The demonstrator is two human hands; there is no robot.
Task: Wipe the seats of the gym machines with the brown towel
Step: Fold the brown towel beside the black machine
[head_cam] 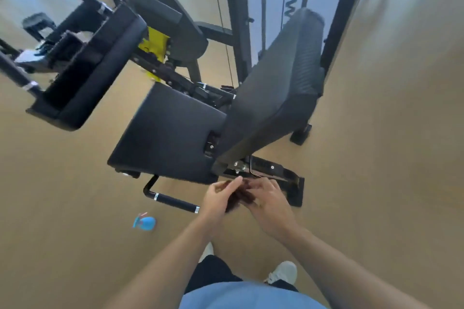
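Observation:
A small brown towel (238,198) is bunched between my two hands, just in front of a black gym machine. My left hand (218,197) holds its left side with curled fingers. My right hand (270,204) grips its right side. Most of the cloth is hidden by my fingers. The machine's black padded seat (167,133) lies just beyond my hands, with its tilted backrest (281,88) rising to the right. Neither hand touches the seat.
A blue spray bottle (145,223) lies on the tan floor to my left. A black handle bar (173,202) sticks out low below the seat. A second padded arm (93,65) stands at left, with the weight-stack frame (238,20) behind. My shoes (283,272) are below.

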